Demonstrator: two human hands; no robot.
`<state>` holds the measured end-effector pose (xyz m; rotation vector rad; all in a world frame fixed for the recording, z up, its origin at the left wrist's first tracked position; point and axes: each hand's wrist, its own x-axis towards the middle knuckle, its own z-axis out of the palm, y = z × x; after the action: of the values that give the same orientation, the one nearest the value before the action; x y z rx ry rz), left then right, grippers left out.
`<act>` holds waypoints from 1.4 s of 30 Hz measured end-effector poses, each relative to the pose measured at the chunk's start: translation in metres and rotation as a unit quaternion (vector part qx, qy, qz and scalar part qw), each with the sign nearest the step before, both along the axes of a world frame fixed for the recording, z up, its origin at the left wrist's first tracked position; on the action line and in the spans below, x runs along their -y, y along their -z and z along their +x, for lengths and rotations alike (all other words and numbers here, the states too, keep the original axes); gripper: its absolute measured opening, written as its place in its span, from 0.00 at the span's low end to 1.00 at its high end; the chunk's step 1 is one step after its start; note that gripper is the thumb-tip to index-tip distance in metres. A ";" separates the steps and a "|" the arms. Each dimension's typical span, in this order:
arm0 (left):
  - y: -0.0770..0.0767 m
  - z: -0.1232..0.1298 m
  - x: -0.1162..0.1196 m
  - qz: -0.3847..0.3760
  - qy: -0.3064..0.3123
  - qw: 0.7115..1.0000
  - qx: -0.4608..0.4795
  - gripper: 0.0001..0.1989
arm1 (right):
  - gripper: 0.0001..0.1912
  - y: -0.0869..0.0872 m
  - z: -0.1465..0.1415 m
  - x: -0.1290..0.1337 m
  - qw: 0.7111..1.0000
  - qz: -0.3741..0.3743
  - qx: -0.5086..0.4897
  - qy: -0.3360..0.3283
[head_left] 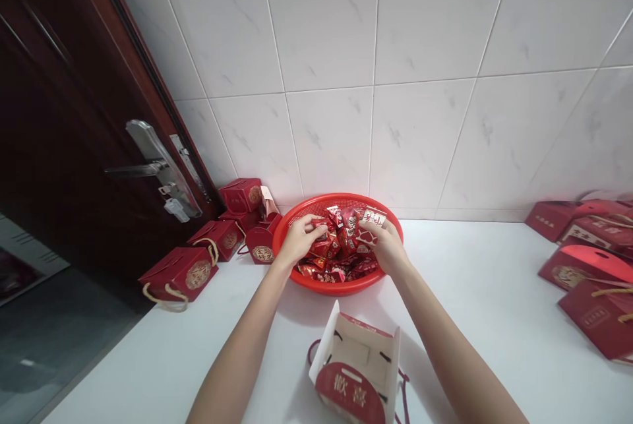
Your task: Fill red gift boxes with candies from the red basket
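Observation:
Both hands reach into a red plastic basket filled with wrapped candies. My left hand is at the basket's left side, thumb and fingers pinched on a red-wrapped candy. On the right side, my right hand grips a white-and-red candy packet between thumb and fingers. Between my forearms, close to me, stands an open red gift box with gold characters, a pale inside and dark red cord handles; no candy shows in it.
Several closed red gift boxes with rope handles stand at the left, near a dark wooden door. More red boxes lie at the right of the white table. A tiled wall rises behind the basket.

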<state>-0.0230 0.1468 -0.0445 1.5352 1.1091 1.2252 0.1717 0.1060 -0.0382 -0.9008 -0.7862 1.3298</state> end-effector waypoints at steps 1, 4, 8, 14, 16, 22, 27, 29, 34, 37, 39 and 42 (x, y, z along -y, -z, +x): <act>0.000 0.000 0.000 0.012 -0.004 1.000 -0.010 0.21 | 0.17 0.000 0.000 0.000 1.000 0.000 0.003 0.002; 0.002 -0.001 0.000 0.046 -0.047 0.995 -0.073 0.17 | 0.17 0.000 0.000 0.000 1.000 -0.001 0.009 0.004; 0.005 -0.001 -0.001 0.055 -0.070 0.982 -0.165 0.15 | 0.16 0.000 0.000 0.000 1.000 0.000 0.004 0.003; 0.000 -0.003 0.003 0.078 -0.060 0.966 -0.241 0.12 | 0.16 -0.001 0.000 0.000 1.000 -0.002 0.014 0.005; -0.006 -0.007 0.008 0.074 -0.036 0.942 -0.325 0.08 | 0.16 -0.001 0.000 0.000 1.000 -0.003 0.016 0.003; -0.017 -0.018 0.024 -0.026 0.106 0.853 -0.510 0.05 | 0.15 0.000 0.001 0.000 1.000 -0.011 0.021 0.000; -0.013 -0.013 0.023 -0.019 0.098 0.834 -0.543 0.12 | 0.15 0.000 0.000 0.001 1.000 0.001 0.020 -0.003; -0.010 -0.011 0.018 -0.015 0.080 0.834 -0.545 0.16 | 0.15 0.000 0.000 0.001 1.000 0.001 0.025 -0.002; -0.005 -0.009 0.007 -0.042 0.104 0.818 -0.564 0.21 | 0.16 0.001 0.000 0.000 1.000 -0.003 0.028 -0.005; -0.004 -0.008 0.006 -0.042 0.106 0.822 -0.558 0.29 | 0.16 0.001 0.000 0.000 0.999 -0.006 0.031 -0.005; -0.004 -0.008 0.007 -0.038 0.108 0.826 -0.552 0.35 | 0.16 0.002 0.000 -0.001 0.999 -0.001 0.032 -0.005; -0.008 -0.010 0.009 -0.033 0.128 0.826 -0.548 0.34 | 0.16 0.002 0.001 -0.002 0.999 -0.002 0.032 -0.006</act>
<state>-0.0328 0.1380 -0.0370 2.2983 1.5114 -0.0024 0.1725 0.1076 -0.0403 -0.9463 -0.8409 1.3191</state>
